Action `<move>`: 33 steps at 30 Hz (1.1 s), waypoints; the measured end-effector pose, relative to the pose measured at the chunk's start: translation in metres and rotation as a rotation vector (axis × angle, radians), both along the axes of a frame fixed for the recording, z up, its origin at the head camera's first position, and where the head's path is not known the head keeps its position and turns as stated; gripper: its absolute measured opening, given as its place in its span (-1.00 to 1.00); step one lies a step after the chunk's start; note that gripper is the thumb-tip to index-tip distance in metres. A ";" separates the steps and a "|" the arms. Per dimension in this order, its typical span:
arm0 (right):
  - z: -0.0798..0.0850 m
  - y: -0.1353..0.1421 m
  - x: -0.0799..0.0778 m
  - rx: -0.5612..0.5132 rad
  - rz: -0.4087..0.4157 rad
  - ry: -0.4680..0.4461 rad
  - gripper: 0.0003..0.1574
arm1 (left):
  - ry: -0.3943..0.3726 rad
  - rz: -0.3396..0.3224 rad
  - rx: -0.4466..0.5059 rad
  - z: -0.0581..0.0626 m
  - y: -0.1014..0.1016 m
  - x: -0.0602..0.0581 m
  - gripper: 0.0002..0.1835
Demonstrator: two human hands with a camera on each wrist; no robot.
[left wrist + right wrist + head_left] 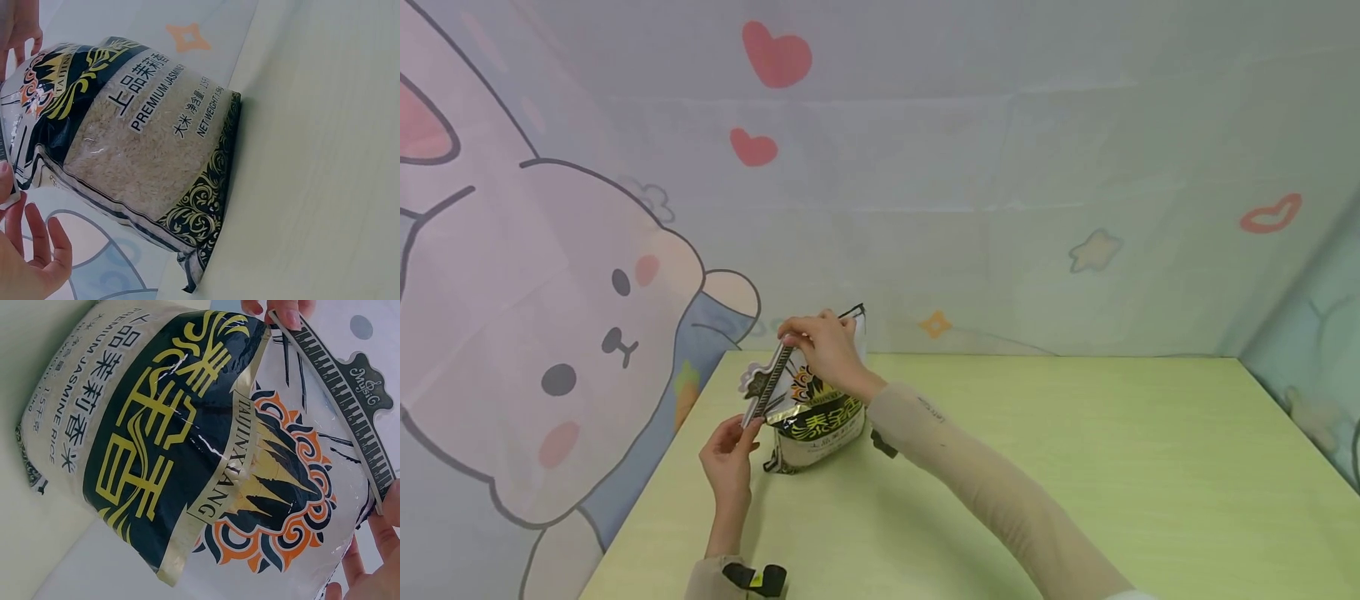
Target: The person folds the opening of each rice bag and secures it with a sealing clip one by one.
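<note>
A bag of jasmine rice (820, 429) stands on the table, its clear lower part showing the grains and its silvery top leaning left. Along that top lies a long bag clip (344, 406) with a piano-key pattern and a dark handle marked "Music". My left hand (730, 458) pinches the clip's lower end between thumb and fingers. At the upper end, my right hand (831, 350) grips the clip and the bag's top edge, with some fingers behind the bag. Whether the clip is fully closed on the film cannot be made out.
The pale yellow-green table (1060, 467) extends to the right of the bag. Behind it hangs a cloth backdrop (925, 167) with a cartoon rabbit, hearts and stars. A black strap (756, 579) circles the left wrist.
</note>
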State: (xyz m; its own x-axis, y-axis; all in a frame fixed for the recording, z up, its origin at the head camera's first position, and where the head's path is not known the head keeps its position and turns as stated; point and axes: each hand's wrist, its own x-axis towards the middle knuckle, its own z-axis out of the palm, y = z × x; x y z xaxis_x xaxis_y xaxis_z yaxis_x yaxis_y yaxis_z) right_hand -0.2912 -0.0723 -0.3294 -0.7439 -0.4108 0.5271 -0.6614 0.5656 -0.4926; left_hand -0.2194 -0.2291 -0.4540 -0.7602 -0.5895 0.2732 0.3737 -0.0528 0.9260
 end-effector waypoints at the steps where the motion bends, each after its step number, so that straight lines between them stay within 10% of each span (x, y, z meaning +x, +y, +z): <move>1: 0.000 0.000 0.000 0.006 -0.001 -0.007 -0.74 | -0.007 -0.003 0.001 0.000 0.000 0.000 -0.86; 33: -0.020 0.027 0.001 0.193 0.079 0.131 -0.40 | -0.262 -0.091 -0.022 0.010 0.001 0.015 -0.93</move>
